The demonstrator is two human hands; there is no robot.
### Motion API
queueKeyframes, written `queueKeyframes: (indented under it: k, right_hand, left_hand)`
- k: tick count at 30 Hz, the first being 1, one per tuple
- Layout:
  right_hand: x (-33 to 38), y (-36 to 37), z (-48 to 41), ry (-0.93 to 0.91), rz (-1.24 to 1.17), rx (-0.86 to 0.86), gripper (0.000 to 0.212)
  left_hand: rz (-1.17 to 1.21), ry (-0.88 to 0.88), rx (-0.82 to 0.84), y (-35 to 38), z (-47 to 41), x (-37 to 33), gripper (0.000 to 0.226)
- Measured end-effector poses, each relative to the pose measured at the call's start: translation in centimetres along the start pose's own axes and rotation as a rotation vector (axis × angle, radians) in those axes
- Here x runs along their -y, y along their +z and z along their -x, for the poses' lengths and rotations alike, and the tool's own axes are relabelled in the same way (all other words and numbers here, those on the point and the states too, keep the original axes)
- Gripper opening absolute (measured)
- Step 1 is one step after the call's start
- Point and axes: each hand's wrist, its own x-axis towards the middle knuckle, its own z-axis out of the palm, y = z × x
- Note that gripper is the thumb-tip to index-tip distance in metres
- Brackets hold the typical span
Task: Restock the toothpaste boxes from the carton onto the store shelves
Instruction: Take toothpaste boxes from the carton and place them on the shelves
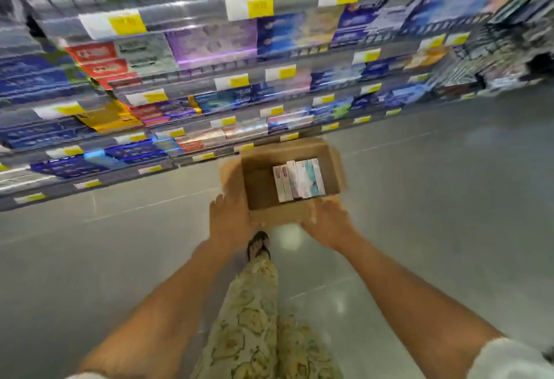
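Observation:
An open brown carton (260, 184) is held out in front of me above the grey floor. Several toothpaste boxes (299, 179), white, pink and teal, lie side by side along its right half; the left half shows bare cardboard. My left hand (229, 222) grips the carton's near left corner, fingers up along the left flap. My right hand (328, 222) grips the near right corner. The store shelves (209, 85) run across the upper frame, packed with blue, purple, red and yellow toothpaste boxes behind yellow price tags. The picture is motion-blurred.
Grey tiled floor (434, 198) stretches to the right and beneath the carton. My leg in patterned trousers (248, 318) and a sandalled foot (257, 246) show below the carton. The bottom shelf edge (90, 184) juts out at lower left.

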Motion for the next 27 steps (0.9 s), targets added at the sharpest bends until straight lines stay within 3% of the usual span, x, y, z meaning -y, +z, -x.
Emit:
queueKeyframes:
  k: [3,7,10,17,22,27]
  right_hand:
    - [-3.5,1.8,-5.2,0.066,-0.004,0.084,0.062]
    - [-7.4,5.2,-13.2,0.072,-0.018,0.116,0.067]
    - [-9.7,9.3,-20.5,0.042,-0.026,0.112,0.073]
    - [-14.7,20.7,-37.6,-0.079,0.004,0.098,0.06]
    - [-17.7,26.4,-46.0,-0.172,0.047,0.033,0.066]
    - [-18.4,29.4,-51.9,-0.238,0.134,-0.072,0.077]
  left_hand:
    - [-0.069,0.017,0.128,4.0,-5.2,-1.4,0.064]
    - [-0.064,0.012,0.211,10.0,-12.5,-2.5,0.079]
    - [-0.019,0.03,0.188,16.1,-18.3,-2.6,0.08]
    - [-0.044,0.004,0.172,31.9,-32.5,-1.4,0.081]
    - [-0.113,0.04,0.11,39.9,-40.0,-0.8,0.08]
    - [0.082,0.146,-0.029,44.8,-44.9,-0.4,0.085]
